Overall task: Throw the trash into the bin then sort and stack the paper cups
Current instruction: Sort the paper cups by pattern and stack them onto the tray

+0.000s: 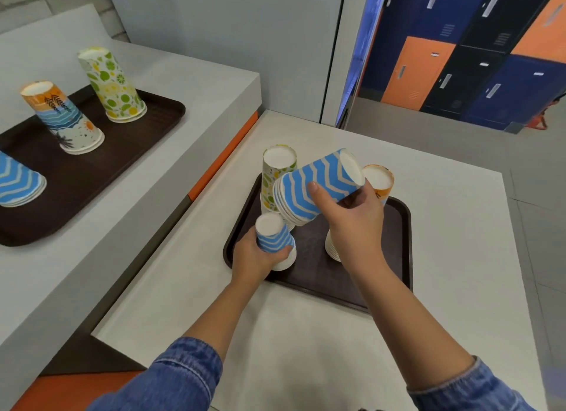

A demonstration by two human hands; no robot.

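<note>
On the near dark tray [398, 242], my left hand [254, 259] grips an upside-down blue wave-striped cup [274, 236] that sits on top of a white-rimmed cup. My right hand [352, 214] holds a stack of blue wave-striped cups [315, 187] tilted on its side above the tray, rims toward the left. Behind it stands an upside-down stack of green-and-yellow citrus cups [277, 168]. An orange-topped stack [379, 181] stands at the tray's far right, and white cup rims [332, 248] show under my right wrist.
A second dark tray [153, 119] lies on the raised counter to the left, bearing an upside-down citrus stack [113, 86], an orange-and-blue beach-print stack [61, 116] and a blue wave stack [18, 181]. Coloured lockers [459, 58] stand at the far right.
</note>
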